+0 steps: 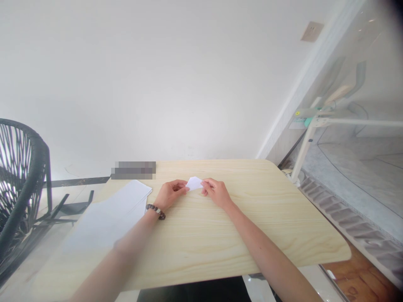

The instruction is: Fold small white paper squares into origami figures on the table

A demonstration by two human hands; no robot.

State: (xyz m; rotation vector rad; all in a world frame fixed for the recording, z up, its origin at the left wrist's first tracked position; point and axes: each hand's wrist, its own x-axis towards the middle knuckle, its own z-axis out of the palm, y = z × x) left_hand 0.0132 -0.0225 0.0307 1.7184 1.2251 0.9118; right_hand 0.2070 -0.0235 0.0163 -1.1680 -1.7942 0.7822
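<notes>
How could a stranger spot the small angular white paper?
At the pale rectangular wood-grain table, look between the left hand and right hand. Both hold the small angular white paper. Unlike the large white paper sheets at left, it is held and far smaller.

Folded paper [194,183]: plain white with a faint lilac cast
Loose sheets [103,218]: white, unpatterned
Bracelet [153,208]: dark brown beads, a paler greyish section among them
Tabletop [283,226]: pale yellow-beige, streaked with fine wavy wood grain
Wall [176,84]: plain off-white, shading to soft grey
Socket plate [312,31]: muted beige
Woven chair [39,157]: dark charcoal, its cords drawn in close lines
Baseboard [90,181]: near-black
Metal frame [303,155]: white
Bedding [374,174]: seemingly pale grey with thin dark lines, though haze blurs it
Ruffled edge [343,214]: grey-taupe, banded by pleats
Wood floor [362,272]: glossy reddish brown, darker grain
Clothing [195,290]: solid black
</notes>
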